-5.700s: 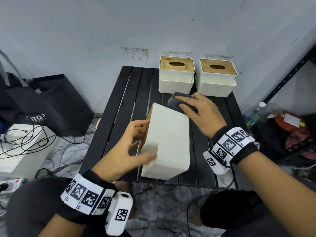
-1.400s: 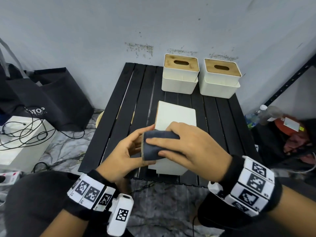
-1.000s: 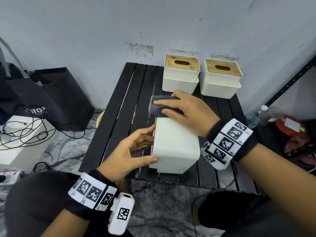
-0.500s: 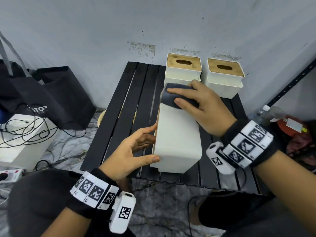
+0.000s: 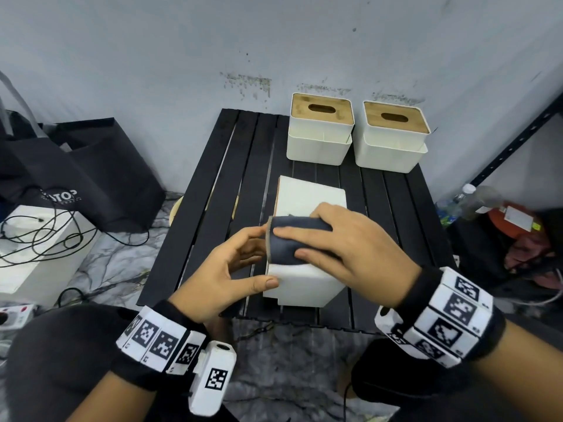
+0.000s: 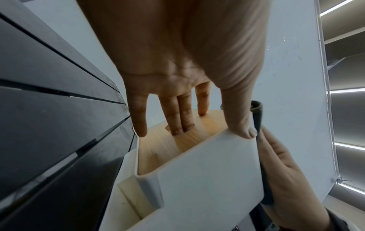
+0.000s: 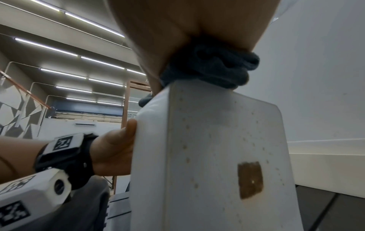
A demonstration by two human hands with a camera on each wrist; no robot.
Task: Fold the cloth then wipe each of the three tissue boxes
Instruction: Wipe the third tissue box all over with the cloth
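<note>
Item: cloth point(image 5: 297, 243), dark, folded; fold step judged complete. Right hand point(image 5: 350, 245) pressed it flat-fingered onto the tipped tissue box point(image 5: 307, 239) at the black slatted table's point(image 5: 213, 208) near edge. Left hand point(image 5: 225, 269) braced that box, thumb on its side, fingers in the lid slot. 2 upright boxes point(image 5: 320, 129) point(image 5: 393, 137) at back, wiped or not: cannot tell.

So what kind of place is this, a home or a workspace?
Probably an improvised workspace, not a home: a low black slatted table against a stained bare wall, loose cables on a white box on the floor, and a metal shelving rack with clutter beside it.
</note>
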